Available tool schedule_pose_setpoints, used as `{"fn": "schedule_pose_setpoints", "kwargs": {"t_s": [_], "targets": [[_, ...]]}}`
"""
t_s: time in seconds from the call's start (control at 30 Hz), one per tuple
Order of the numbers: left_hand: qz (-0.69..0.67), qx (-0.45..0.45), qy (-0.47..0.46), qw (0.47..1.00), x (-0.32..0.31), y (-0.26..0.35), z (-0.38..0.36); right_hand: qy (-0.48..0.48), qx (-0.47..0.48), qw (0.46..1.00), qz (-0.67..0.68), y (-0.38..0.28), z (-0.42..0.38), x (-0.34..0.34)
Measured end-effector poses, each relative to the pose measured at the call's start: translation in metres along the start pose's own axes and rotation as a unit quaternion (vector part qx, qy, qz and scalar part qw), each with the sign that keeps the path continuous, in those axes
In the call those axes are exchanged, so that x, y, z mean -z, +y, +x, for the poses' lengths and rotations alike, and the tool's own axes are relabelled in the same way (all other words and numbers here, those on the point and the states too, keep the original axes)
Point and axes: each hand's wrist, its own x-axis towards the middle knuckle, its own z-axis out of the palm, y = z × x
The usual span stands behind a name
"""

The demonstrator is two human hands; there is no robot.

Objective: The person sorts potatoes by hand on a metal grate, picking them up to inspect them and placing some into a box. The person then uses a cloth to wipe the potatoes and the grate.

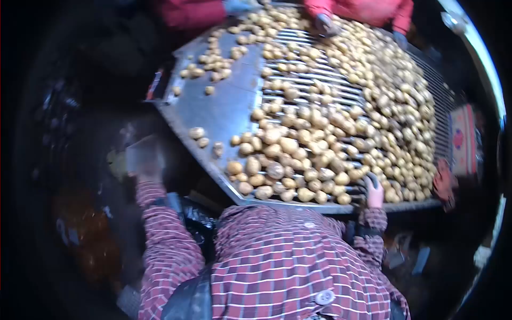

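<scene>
while the right hand (374,191) lies at the near rim, its dark-gloved fingers bent down onto the potatoes (288,145), whether it grips 1 cannot be told; the placing presumably serves to feel or steady the pile. left hand (149,169): 1, blurred, off the table's slanted left side, beside a pale patch; grip cannot be told, purpose unclear. potatoes: heaped thickly at right, looser over the bars (314,97), probably spaced to let soil drop; a few strays on the metal plate (233,97). co-workers: 2, red sleeves (193,13) at far left, pink-red sleeves (356,9) at far centre, 1 gloved hand (323,24) among the potatoes. edges: near metal rim (277,204) close to the checked shirt (277,250), little room there; bare plate at left gives sideways room, and dark space separates the left hand from the slanted edge.
</scene>
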Motion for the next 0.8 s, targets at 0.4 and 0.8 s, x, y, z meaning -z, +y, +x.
{"fn": "schedule_pose_setpoints", "kwargs": {"t_s": [0.4,0.8], "targets": [[-0.018,-0.266,-0.256,0.929,-0.267,0.265,-0.109,0.028,0.244,0.878,-0.411,-0.027,-0.016,-0.08],[0.25,-0.369,-0.371,0.814,-0.32,0.294,-0.126,0.004,0.281,0.846,-0.452,-0.052,0.015,-0.077]]}}
